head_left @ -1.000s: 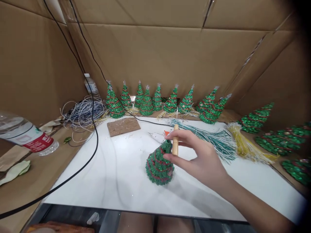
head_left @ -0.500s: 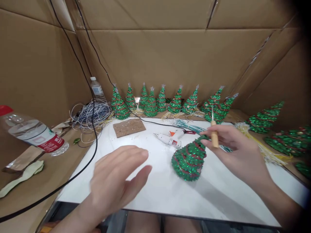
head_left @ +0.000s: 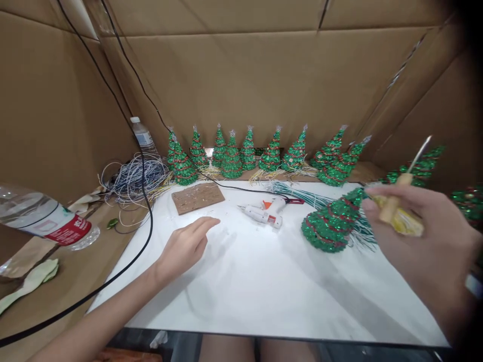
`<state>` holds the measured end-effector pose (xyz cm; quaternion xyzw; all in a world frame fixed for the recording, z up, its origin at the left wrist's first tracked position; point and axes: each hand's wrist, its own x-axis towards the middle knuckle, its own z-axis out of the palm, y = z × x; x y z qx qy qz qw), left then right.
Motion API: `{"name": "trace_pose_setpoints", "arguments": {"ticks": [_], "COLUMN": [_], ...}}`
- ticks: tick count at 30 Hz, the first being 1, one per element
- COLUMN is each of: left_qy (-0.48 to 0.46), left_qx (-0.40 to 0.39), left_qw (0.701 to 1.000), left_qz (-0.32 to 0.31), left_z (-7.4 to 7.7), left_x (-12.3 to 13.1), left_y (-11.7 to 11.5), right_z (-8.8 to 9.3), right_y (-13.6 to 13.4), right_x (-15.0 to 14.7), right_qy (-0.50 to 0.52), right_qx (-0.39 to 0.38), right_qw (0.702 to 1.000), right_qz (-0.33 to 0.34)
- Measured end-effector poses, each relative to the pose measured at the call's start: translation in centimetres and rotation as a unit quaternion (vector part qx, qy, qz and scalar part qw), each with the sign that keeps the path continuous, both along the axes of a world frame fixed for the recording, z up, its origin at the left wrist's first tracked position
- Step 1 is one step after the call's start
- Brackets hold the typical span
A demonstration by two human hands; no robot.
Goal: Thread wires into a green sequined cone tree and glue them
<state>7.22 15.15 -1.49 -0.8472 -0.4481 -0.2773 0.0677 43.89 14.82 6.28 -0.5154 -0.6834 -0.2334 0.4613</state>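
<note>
Even, bright overhead light, soft shadows on the white table (head_left: 241,291); wide-angle bending at edges, dark right corner vignette, right hand (head_left: 426,241) motion-blurred.

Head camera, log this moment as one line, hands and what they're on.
left hand: empty, palm down on white tabletop | right hand: holds green tree tilted, plus wooden-handled awl | glue gun: lying untouched

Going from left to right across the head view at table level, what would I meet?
Water bottle → tangle of wires → left hand → glue gun → tilted glitter tree → right hand holding a wooden-handled awl.
</note>
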Motion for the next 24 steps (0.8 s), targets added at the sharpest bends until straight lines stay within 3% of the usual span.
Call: {"name": "trace_pose_setpoints", "arguments": {"ticks": [2,5,8,16,24], "left_qy": [0.019,0.039,0.040,-0.013,-0.086], "left_qx": [-0.011,-0.019,-0.034,-0.075,-0.112], "left_qw": [1.000,0.999,0.999,0.997,0.988], "left_qz": [0.004,0.003,0.001,-0.030,-0.054], "left_z": [-0.4,-1.1,-2.0,-2.8,-2.8], "left_x": [-0.7,-1.7,-2.6,-3.8,-3.8], "left_y": [0.3,0.7,1.1,1.5,0.7], "right_z": [-0.4,-1.8,-3.7,-7.0,-8.3], "right_y": [-1.4,-2.5,-2.2,-0.7,0.0], "right_x": [-1.8,-4.8,-7.5,-11.2,-12.0], "right_qy": [-0.028,-0.070,-0.104,-0.102,-0.097], "right_qx": [0.011,-0.086,-0.161,-0.282,-0.291], "right_qw": [0.996,0.965,0.931,0.892,0.893], "right_qz": [0.079,0.236,0.311,0.337,0.330]}}
